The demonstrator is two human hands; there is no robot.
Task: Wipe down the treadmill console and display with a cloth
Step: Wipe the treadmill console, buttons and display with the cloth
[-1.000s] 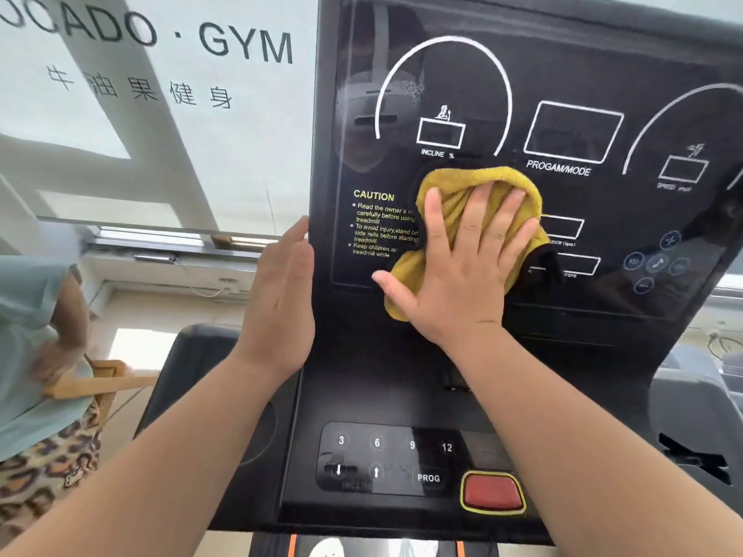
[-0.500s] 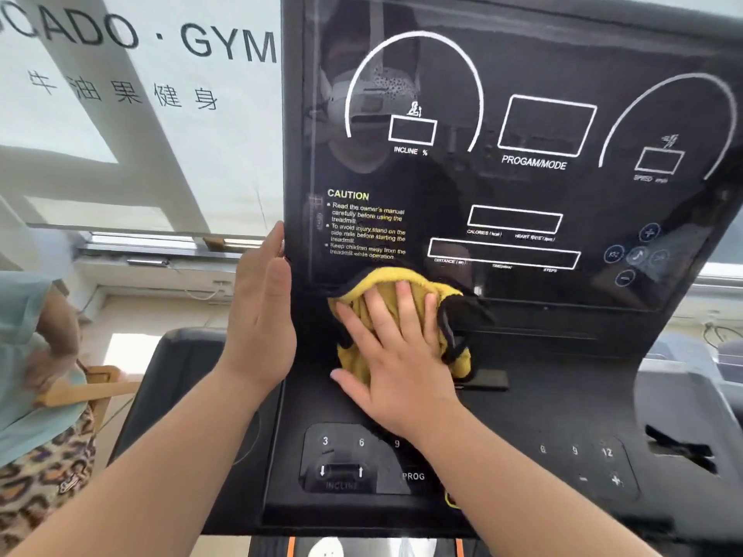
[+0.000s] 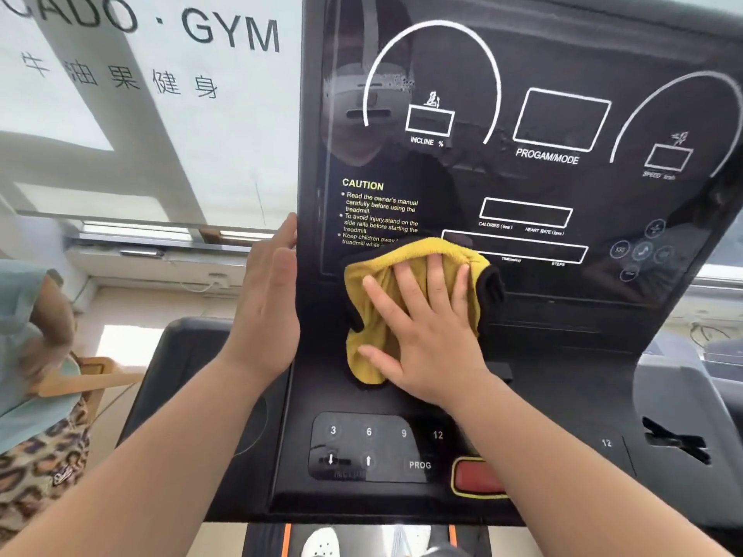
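A glossy black treadmill display (image 3: 522,186) with white dial outlines and a yellow CAUTION notice stands upright above the console deck (image 3: 321,379). My right hand (image 3: 426,331) lies flat, fingers spread, pressing a yellow cloth (image 3: 374,275) with a black edge against the display's lower left part, where it meets the deck. The cloth covers the end of the caution text. My left hand (image 3: 269,303) rests flat against the display's left edge, fingers pointing up, holding nothing.
A keypad (image 3: 370,448) with numbers, arrows and PROG sits on the deck below the cloth, beside a red stop button (image 3: 474,478). A frosted window with GYM lettering (image 3: 229,30) is behind on the left. A person (image 3: 28,355) stands at the far left.
My right hand swept the cloth down from the middle of the display to its bottom edge, then back up a little. My left hand stayed on the left edge.
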